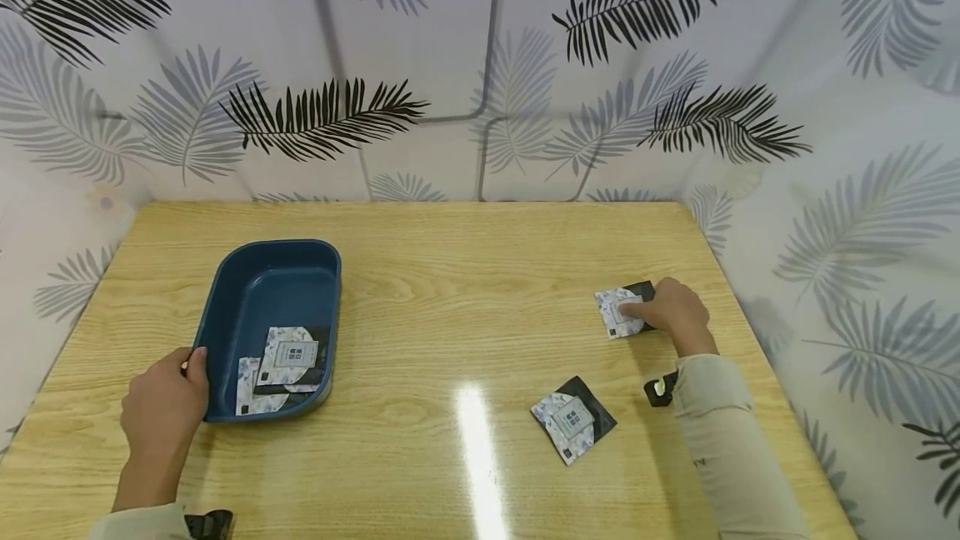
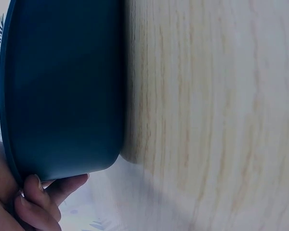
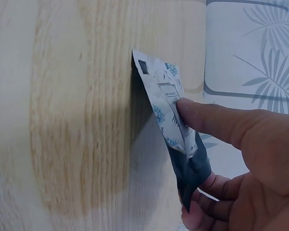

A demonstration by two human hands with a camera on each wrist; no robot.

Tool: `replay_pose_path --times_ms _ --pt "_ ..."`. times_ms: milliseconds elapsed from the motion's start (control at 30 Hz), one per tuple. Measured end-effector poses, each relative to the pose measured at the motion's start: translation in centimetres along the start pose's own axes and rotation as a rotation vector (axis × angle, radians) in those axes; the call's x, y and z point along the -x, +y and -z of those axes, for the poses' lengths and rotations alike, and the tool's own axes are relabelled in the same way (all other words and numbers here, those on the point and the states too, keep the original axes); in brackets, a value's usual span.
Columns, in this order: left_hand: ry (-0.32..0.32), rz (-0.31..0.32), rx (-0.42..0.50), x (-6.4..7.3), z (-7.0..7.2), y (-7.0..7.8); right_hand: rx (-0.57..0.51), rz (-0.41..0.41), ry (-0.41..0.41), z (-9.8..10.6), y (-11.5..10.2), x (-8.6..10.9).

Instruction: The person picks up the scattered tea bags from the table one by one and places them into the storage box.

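On the left of the table a dark blue plastic basin (image 1: pixel 262 290) holds flat sachets (image 1: pixel 292 355) with a floral white and black print, one overlapping another. My left hand (image 1: pixel 167 398) grips the basin's near left rim; in the left wrist view its fingers (image 2: pixel 38 202) curl about that rim. Over at the right, my right hand (image 1: pixel 675 311) pinches a similar sachet (image 1: pixel 619 312). The right wrist view has the thumb pressed on the printed face of this sachet (image 3: pixel 166 103) and fingers behind it, the packet tilted off the wood. Another sachet (image 1: pixel 573 420) lies nearer the front.
The wooden table (image 1: pixel 420 298) meets a leaf-patterned wall covering (image 1: pixel 420 48) at its back and right edges. A bright glare strip crosses the table's front middle. Dark straps with small devices (image 1: pixel 660 390) sit at both wrists.
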State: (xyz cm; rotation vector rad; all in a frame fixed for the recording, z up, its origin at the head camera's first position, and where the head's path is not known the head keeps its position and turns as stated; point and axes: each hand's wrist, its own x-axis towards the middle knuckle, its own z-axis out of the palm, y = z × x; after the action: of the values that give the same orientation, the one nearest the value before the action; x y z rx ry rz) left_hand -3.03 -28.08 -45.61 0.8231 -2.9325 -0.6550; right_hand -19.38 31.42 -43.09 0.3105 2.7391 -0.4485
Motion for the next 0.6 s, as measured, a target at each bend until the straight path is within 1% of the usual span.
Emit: replay_pose_path --times_ms 167,333,433,467,600 --pt "0.002 -0.002 -0.002 0.01 -0.04 -0.05 -0.037 0.048 0.003 0.06 0.11 -0.09" --pt "0.004 0.001 -0.009 -0.04 -0.16 -0.14 -0.019 0.094 0.021 0.37 0.01 -0.11" --pt "0.000 0.005 -0.008 -0.09 -0.19 -0.18 -0.026 0.110 0.027 0.56 -0.19 -0.04" --pt "-0.001 0.006 -0.008 -0.10 -0.21 -0.19 -0.029 0.125 0.042 0.59 -0.24 0.02" --pt "0.009 0.006 -0.004 -0.10 -0.21 -0.23 -0.097 0.164 0.081 0.34 -0.54 -0.18"
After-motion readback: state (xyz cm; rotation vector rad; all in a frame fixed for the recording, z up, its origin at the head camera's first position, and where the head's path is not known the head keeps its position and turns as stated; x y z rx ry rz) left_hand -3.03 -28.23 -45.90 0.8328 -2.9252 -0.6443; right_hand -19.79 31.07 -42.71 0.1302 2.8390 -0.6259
